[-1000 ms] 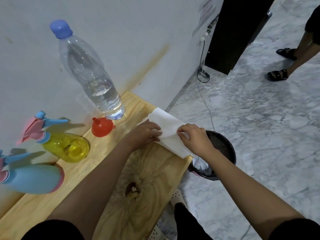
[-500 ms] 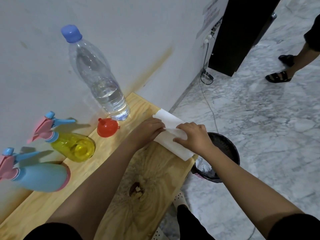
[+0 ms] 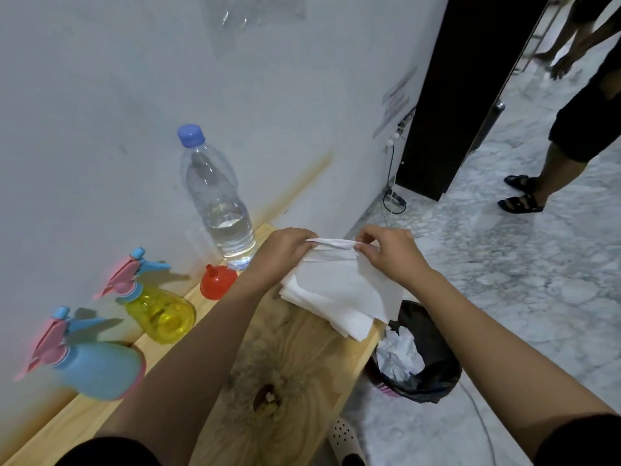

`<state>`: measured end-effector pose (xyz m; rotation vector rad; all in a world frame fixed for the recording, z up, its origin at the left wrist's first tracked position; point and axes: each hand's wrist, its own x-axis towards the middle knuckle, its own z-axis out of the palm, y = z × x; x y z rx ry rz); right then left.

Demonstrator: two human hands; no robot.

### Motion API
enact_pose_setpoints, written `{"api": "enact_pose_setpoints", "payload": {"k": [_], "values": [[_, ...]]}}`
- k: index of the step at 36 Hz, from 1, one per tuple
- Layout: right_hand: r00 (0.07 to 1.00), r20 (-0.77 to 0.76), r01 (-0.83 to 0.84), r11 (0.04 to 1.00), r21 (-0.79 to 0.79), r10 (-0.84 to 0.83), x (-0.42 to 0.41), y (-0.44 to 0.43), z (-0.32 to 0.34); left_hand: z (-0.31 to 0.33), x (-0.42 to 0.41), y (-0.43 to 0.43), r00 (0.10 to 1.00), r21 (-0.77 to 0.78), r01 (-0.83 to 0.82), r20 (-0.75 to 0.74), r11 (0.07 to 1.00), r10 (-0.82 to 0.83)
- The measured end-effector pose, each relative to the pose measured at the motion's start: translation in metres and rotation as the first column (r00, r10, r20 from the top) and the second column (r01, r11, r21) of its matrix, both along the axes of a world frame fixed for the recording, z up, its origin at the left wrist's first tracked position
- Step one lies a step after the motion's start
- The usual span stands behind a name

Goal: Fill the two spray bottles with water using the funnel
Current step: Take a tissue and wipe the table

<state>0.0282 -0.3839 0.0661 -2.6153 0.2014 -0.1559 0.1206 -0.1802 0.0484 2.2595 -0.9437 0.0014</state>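
A blue spray bottle (image 3: 97,369) and a yellow spray bottle (image 3: 161,311) stand along the wall at the left of the wooden table (image 3: 295,375), both with pink and blue trigger heads on. A red funnel (image 3: 217,281) lies mouth down beside a capped clear water bottle (image 3: 220,203), about a third full. My left hand (image 3: 280,253) and my right hand (image 3: 389,253) pinch the top edge of a folded white paper towel (image 3: 339,294), lifted over the table's far right end.
A black-lined waste bin (image 3: 420,361) with crumpled paper stands on the marble floor just right of the table. A black cabinet (image 3: 460,92) and a cable are near the wall. Another person's legs in sandals (image 3: 524,193) are at the far right.
The paper towel lay flat under both hands on the table's end. Now both hands have raised its top edge off the table, and the camera has tilted up.
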Motion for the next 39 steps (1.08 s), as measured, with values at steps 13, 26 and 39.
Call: {"api": "enact_pose_setpoints", "payload": {"k": [13,26,39], "values": [[0.97,0.213,0.084,0.983,0.165,-0.118,0.006,-0.007,0.076,0.085,0.006,-0.015,0.995,-0.169,0.013,0.096,0.985,0.003],[0.934,0.35,-0.005,0.978,0.208,-0.07,0.019,-0.01,0.141,0.145,0.019,-0.022,0.987,-0.29,-0.018,0.148,0.957,0.064],[0.958,0.135,-0.277,0.936,0.217,0.253,0.045,0.045,0.093,0.101,-0.009,0.064,0.979,-0.198,-0.206,-0.04,0.958,0.202]]}}
